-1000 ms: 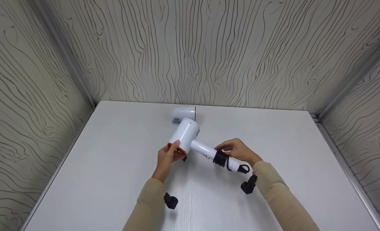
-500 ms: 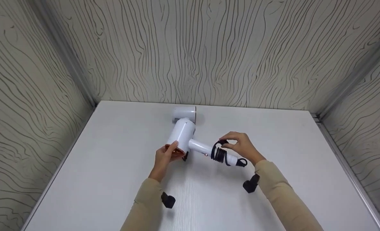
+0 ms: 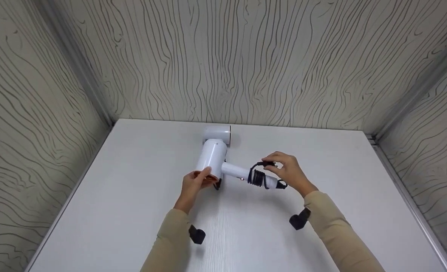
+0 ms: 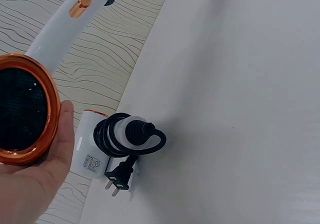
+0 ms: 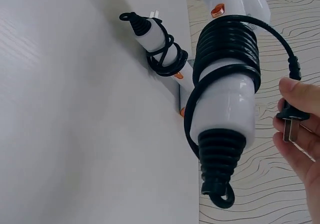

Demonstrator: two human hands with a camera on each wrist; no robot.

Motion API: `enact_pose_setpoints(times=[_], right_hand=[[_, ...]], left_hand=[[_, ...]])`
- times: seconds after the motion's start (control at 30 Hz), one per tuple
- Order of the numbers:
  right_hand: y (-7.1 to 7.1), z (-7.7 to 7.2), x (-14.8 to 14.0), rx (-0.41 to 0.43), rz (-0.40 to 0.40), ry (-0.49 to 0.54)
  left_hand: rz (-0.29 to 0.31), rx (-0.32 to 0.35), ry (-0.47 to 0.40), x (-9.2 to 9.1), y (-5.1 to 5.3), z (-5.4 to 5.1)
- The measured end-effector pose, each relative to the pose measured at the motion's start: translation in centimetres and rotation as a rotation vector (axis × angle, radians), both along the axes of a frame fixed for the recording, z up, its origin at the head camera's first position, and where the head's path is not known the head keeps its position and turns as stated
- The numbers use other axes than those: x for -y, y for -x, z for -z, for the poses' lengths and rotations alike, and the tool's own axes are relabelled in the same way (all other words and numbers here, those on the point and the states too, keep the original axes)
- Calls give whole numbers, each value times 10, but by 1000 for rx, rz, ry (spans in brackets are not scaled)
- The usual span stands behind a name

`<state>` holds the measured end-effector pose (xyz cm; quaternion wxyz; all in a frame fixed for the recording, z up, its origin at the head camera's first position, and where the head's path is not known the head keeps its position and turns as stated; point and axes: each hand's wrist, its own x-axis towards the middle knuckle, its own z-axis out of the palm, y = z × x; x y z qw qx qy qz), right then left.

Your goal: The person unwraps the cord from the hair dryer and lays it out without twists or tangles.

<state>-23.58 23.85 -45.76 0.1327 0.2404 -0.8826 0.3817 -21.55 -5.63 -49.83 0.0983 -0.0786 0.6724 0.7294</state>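
A white hair dryer (image 3: 211, 154) is held above the table by my left hand (image 3: 190, 187), which grips the barrel at its orange-rimmed end, thumb on top. Its dark grille (image 4: 21, 109) faces the left wrist camera. Black cord (image 3: 258, 178) is coiled round the handle, which points right. My right hand (image 3: 289, 173) pinches the cord's two-pin plug (image 5: 292, 112) between thumb and fingers, apart from the handle. From the coil, a short length of cord arches over to the plug. Behind lies a second white hair dryer (image 3: 218, 132), its cord (image 4: 105, 136) also wound up; the held one partly hides it.
The white table (image 3: 132, 189) ends at a wood-grain patterned back wall (image 3: 223, 68). Similar panels stand on the left (image 3: 27, 132) and right (image 3: 438, 124). The second dryer's plug (image 4: 120, 175) sticks out beside its handle.
My right hand has gone from the wound handle to the plug and drawn it up and slightly right, loosening some cord. The held dryer has tilted a little, its handle end rising.
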Motion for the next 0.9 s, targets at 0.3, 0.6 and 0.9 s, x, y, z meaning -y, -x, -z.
enact_pose_setpoints(times=[0.3,0.6,0.9], right_hand=[[-10,-10,-3,7,-3,-39],[-19,-10,-9,35,-35,-81],[-24,-4,-20,96,-113,-102]], left_hand=[[-55,-32,-20,-2,7,14],[-136,-47,-7,-6,7,14],[-212,-58,7,-9,7,11]])
